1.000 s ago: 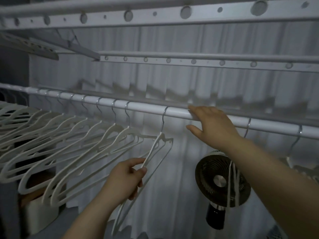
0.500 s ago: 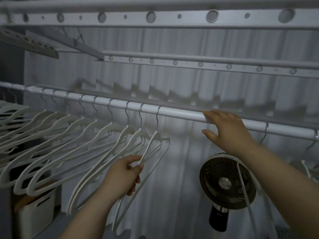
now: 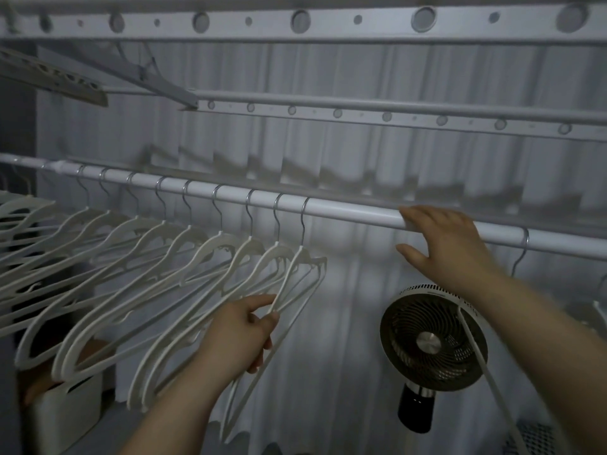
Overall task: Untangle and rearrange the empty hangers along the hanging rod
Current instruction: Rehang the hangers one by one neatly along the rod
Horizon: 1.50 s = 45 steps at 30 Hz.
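Along the rod [image 3: 345,212], white hangers [image 3: 184,257] hang in a slanted row at left, their hooks spaced apart; the left hand [image 3: 239,333] grips one arm of the end hanger [image 3: 297,274]. Further right, the right hand [image 3: 446,244] rests on the rod, fingers straight, thumb spread below. Just below it stands a fan [image 3: 430,339]

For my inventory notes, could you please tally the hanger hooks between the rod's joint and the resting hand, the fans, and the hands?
Hanger hooks, joint to right hand: 9
Fans: 1
Hands: 2, the left hand and the right hand
Total: 12
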Each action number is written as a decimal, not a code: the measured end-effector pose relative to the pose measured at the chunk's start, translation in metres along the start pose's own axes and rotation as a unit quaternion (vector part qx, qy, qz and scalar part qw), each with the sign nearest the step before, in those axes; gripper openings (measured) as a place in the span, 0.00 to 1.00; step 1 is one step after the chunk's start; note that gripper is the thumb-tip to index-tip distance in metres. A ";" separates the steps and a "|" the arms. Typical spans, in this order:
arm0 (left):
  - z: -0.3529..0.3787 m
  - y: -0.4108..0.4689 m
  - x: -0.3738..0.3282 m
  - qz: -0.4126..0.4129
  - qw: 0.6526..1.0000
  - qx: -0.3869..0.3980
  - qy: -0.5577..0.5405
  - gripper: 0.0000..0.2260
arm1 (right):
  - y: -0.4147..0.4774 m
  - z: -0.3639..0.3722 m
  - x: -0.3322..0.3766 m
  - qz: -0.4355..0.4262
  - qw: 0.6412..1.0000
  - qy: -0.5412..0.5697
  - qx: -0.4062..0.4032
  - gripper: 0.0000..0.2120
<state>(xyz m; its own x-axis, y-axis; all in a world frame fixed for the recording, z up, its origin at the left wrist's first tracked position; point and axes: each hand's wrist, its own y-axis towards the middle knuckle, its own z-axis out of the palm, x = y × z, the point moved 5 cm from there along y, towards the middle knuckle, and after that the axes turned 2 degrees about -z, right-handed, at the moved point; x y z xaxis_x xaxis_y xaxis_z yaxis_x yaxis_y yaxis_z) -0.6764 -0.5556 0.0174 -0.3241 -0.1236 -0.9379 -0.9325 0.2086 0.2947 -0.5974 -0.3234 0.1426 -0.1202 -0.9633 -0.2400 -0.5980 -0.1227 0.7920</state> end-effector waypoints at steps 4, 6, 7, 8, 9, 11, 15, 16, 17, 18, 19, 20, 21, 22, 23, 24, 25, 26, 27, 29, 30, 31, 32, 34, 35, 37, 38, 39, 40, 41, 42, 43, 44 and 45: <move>0.007 -0.003 -0.003 0.005 1.000 0.010 0.010 0.13 | -0.001 0.000 0.000 -0.008 1.000 -0.003 0.004 0.29; 0.009 -0.003 -0.004 0.007 1.000 0.011 0.009 0.13 | -0.001 0.000 -0.001 -0.004 1.000 0.003 0.007 0.28; 0.009 -0.003 -0.004 0.008 1.000 0.012 0.009 0.13 | -0.002 -0.001 -0.001 0.001 1.000 0.008 0.004 0.27; 0.009 -0.004 -0.004 0.010 1.000 0.014 0.009 0.13 | -0.002 -0.002 -0.001 0.002 1.000 0.011 0.002 0.26; 0.009 -0.004 -0.003 0.012 1.000 0.015 0.009 0.13 | -0.002 -0.002 0.000 0.001 1.000 0.011 0.000 0.26; 0.008 -0.004 -0.003 0.016 1.000 0.016 0.011 0.13 | -0.002 -0.002 0.000 -0.004 1.000 0.009 0.003 0.26; 0.009 -0.005 -0.003 0.008 0.999 0.018 0.027 0.13 | -0.001 -0.001 0.000 0.003 1.000 0.018 0.022 0.27; 0.008 -0.005 -0.003 0.006 0.999 0.013 0.034 0.13 | -0.001 -0.002 0.000 0.007 0.999 0.022 0.025 0.28; 0.005 -0.005 -0.004 0.007 0.999 0.004 0.050 0.14 | -0.001 -0.002 -0.001 0.009 0.999 0.026 0.027 0.28; 0.001 -0.005 -0.005 0.017 0.997 -0.013 0.077 0.15 | -0.002 -0.003 -0.001 0.010 0.999 0.030 0.028 0.28; -0.003 -0.005 -0.007 0.033 0.992 -0.035 0.114 0.17 | -0.003 -0.004 -0.002 0.010 0.999 0.033 0.026 0.28; -0.007 -0.007 -0.011 0.052 0.985 -0.062 0.151 0.18 | -0.004 -0.006 -0.003 0.009 0.999 0.033 0.025 0.28; -0.011 -0.010 -0.018 0.076 0.976 -0.092 0.182 0.18 | -0.005 -0.008 -0.004 0.008 0.999 0.032 0.024 0.28; -0.013 -0.013 -0.026 0.109 0.967 -0.119 0.197 0.18 | -0.005 -0.012 -0.006 0.006 0.999 0.031 0.023 0.28; -0.012 -0.018 -0.036 0.144 0.960 -0.140 0.196 0.17 | -0.006 -0.017 -0.009 0.009 0.999 0.031 0.023 0.28; -0.009 -0.024 -0.047 0.177 0.955 -0.153 0.182 0.15 | -0.007 -0.022 -0.013 0.017 0.999 0.032 0.027 0.28; -0.004 -0.030 -0.057 0.200 0.955 -0.153 0.156 0.12 | -0.008 -0.027 -0.018 0.028 0.999 0.033 0.029 0.27; 0.005 -0.035 -0.064 0.210 0.961 -0.135 0.122 0.09 | -0.010 -0.031 -0.025 0.037 0.998 0.033 0.029 0.27; 0.016 -0.038 -0.070 0.208 0.968 -0.105 0.089 0.06 | -0.013 -0.036 -0.031 0.043 0.998 0.029 0.027 0.27; 0.048 -0.045 -0.074 0.180 0.982 -0.033 0.049 0.03 | -0.020 -0.045 -0.047 0.054 0.998 0.018 0.031 0.30; 0.067 -0.049 -0.072 0.166 0.985 0.002 0.044 0.06 | -0.024 -0.049 -0.056 0.062 0.997 0.015 0.039 0.30; 0.087 -0.053 -0.069 0.150 0.987 0.031 0.037 0.07 | -0.029 -0.052 -0.067 0.070 0.996 0.012 0.048 0.29; 0.105 -0.056 -0.067 0.133 0.989 0.053 0.034 0.05 | -0.034 -0.054 -0.078 0.079 0.995 0.011 0.057 0.28; 0.138 -0.066 -0.068 0.107 0.990 0.085 0.028 0.05 | -0.044 -0.058 -0.098 0.099 0.992 0.018 0.077 0.27; 0.153 -0.071 -0.069 0.094 0.991 0.097 0.022 0.05 | -0.048 -0.059 -0.107 0.105 0.990 0.023 0.088 0.26; 0.181 -0.083 -0.076 0.084 0.988 0.126 0.016 0.07 | -0.056 -0.058 -0.118 0.101 0.988 0.020 0.116 0.24; 0.194 -0.088 -0.079 0.084 0.986 0.141 0.016 0.09 | -0.058 -0.057 -0.122 0.094 0.988 0.015 0.125 0.24; 0.204 -0.094 -0.083 0.079 0.985 0.152 0.018 0.12 | -0.059 -0.057 -0.125 0.088 0.988 0.009 0.128 0.24; 0.213 -0.099 -0.087 0.075 0.984 0.161 0.026 0.15 | -0.060 -0.058 -0.126 0.081 0.989 0.001 0.127 0.23; 0.220 -0.103 -0.090 0.072 0.983 0.165 0.039 0.18 | -0.060 -0.058 -0.126 0.075 0.989 -0.006 0.125 0.23; 0.225 -0.105 -0.090 0.076 0.982 0.161 0.058 0.20 | -0.060 -0.058 -0.126 0.068 0.990 -0.011 0.122 0.22; 0.229 -0.107 -0.091 0.081 0.982 0.153 0.080 0.23 | -0.060 -0.058 -0.126 0.061 0.991 -0.015 0.120 0.22; 0.232 -0.108 -0.090 0.084 0.981 0.145 0.100 0.24 | -0.061 -0.057 -0.127 0.054 0.991 -0.015 0.119 0.22; 0.234 -0.108 -0.088 0.078 0.981 0.136 0.113 0.22 | -0.062 -0.057 -0.128 0.048 0.992 -0.015 0.119 0.23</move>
<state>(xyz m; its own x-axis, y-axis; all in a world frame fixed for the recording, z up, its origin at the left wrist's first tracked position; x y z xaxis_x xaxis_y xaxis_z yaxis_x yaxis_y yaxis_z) -0.5096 -0.3404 0.0251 -0.5157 -0.2752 -0.8114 -0.8013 0.4900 0.3432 -0.4998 -0.2065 0.1562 -0.2065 -0.9600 -0.1890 -0.7530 0.0325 0.6572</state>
